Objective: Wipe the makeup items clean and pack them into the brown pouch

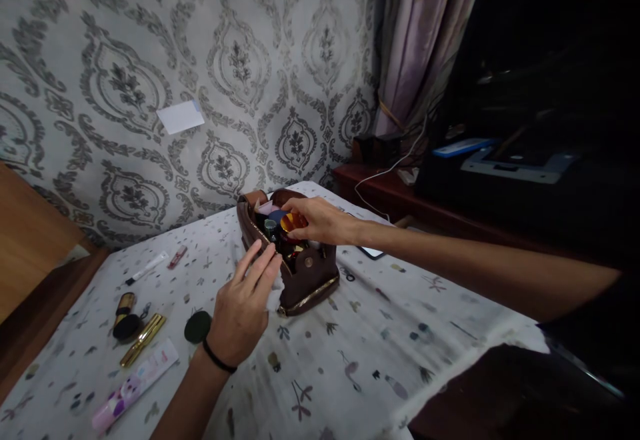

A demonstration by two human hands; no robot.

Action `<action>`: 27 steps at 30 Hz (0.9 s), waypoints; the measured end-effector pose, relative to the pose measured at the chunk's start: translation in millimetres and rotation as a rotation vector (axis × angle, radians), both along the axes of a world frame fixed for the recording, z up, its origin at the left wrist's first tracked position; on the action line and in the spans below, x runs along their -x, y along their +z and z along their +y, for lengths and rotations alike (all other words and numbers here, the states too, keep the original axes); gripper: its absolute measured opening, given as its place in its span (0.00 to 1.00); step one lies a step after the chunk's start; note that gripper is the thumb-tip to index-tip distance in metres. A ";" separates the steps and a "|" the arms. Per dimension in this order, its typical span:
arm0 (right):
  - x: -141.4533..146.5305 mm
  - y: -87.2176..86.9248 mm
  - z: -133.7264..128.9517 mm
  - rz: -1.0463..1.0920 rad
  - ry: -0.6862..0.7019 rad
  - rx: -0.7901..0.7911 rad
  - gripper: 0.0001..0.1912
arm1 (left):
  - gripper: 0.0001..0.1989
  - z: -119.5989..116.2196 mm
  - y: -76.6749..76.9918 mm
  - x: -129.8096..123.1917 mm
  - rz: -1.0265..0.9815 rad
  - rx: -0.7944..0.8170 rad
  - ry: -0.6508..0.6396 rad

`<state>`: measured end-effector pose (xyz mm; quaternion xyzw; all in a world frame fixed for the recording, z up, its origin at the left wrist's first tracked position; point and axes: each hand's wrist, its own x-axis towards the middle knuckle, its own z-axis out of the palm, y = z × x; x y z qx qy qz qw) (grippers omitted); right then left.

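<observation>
A dark brown handbag [313, 273] stands unzipped on the table, filled with small items. My right hand [325, 220] reaches into its mouth, thumb and fingers closed around a shiny amber round object [291, 223], whose exact kind I cannot make out. Beside that in the bag are a small greenish-capped bottle [271, 228] and something dark blue [278, 215]. My left hand [245, 307], with a black band at the wrist, lays its stretched fingers against the bag's near left rim; its thumb is hidden. Something white and crumpled [275, 288] shows between that palm and the bag.
Left on the patterned tablecloth [350, 347] lie a pink-white tube [135, 387], gold tubes [143, 340], a black round lid [127, 327], a dark green disc [198, 327], and a small pink item [177, 257]. A phone-like slab [373, 252] lies behind my right forearm. A cable [367, 179] hangs behind.
</observation>
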<state>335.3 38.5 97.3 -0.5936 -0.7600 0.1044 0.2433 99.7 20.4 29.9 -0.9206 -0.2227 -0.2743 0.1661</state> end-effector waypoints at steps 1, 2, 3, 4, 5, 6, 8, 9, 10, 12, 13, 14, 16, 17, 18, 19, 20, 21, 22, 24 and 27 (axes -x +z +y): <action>0.1 0.3 0.0 -0.018 0.000 0.001 0.23 | 0.41 -0.1 -0.1 -0.1 0.000 -0.001 -0.001; 0.1 0.4 0.0 -0.039 0.004 0.001 0.22 | 0.42 -0.2 -0.3 -0.2 0.000 -0.002 -0.001; 0.2 0.2 0.0 -0.063 0.014 -0.001 0.21 | 0.42 -0.3 -0.6 -0.3 0.000 -0.004 0.000; 0.5 -0.2 0.0 -0.092 0.025 -0.003 0.20 | 0.42 -0.3 -0.8 -0.3 -0.001 -0.006 0.000; 1.0 -1.1 0.2 -0.126 0.036 -0.006 0.21 | 0.42 -0.3 -1.1 -0.4 -0.003 -0.007 0.000; 1.8 -2.3 0.5 -0.164 0.045 -0.009 0.21 | 0.43 -0.1 -1.4 -0.4 -0.007 -0.007 0.001; 3.6 -5.7 1.6 -0.237 0.046 -0.016 0.24 | 0.43 0.4 -1.9 -0.5 -0.018 -0.007 -0.001; 4.4 -7.7 2.5 -0.267 0.041 -0.018 0.25 | 0.43 0.7 -2.1 -0.5 -0.023 -0.008 -0.002; 5.0 -9.8 3.5 -0.291 0.036 -0.020 0.25 | 0.44 0.9 -2.2 -0.5 -0.027 -0.010 -0.004; 5.7 -13.6 5.6 -0.322 0.028 -0.023 0.25 | 0.43 1.1 -2.1 -0.5 -0.028 -0.014 -0.008; 5.8 -15.3 6.6 -0.337 0.030 -0.021 0.25 | 0.43 1.1 -2.0 -0.4 -0.026 -0.015 -0.011; 5.8 -16.7 7.6 -0.353 0.034 -0.018 0.24 | 0.43 1.0 -1.8 -0.4 -0.024 -0.015 -0.014; 5.8 -18.9 9.4 -0.388 0.044 -0.021 0.23 | 0.43 0.7 -1.3 -0.4 -0.019 -0.016 -0.019; 5.9 -19.6 10.2 -0.406 0.051 -0.025 0.23 | 0.43 0.6 -1.2 -0.5 -0.018 -0.016 -0.020; 6.1 -19.9 11.1 -0.423 0.054 -0.030 0.23 | 0.43 0.5 -1.0 -0.6 -0.017 -0.018 -0.021; 6.3 -19.8 11.9 -0.437 0.049 -0.030 0.22 | 0.42 0.6 -0.9 -0.6 -0.016 -0.019 -0.022; 6.4 -19.2 12.8 -0.444 0.046 -0.022 0.22 | 0.42 0.7 -0.9 -0.7 -0.016 -0.020 -0.022; 6.4 -18.0 13.6 -0.439 0.044 -0.010 0.20 | 0.42 0.8 -0.8 -0.7 -0.018 -0.021 -0.022; 6.1 -16.3 14.2 -0.421 0.046 0.001 0.18 | 0.42 0.9 -0.8 -0.7 -0.019 -0.021 -0.022; 5.0 -12.0 14.6 -0.349 0.069 -0.002 0.14 | 0.42 0.9 -0.7 -0.6 -0.022 -0.020 -0.023; 2.5 -6.5 9.5 -0.173 0.077 -0.087 0.07 | 0.41 0.4 -0.9 -0.8 -0.030 -0.023 -0.022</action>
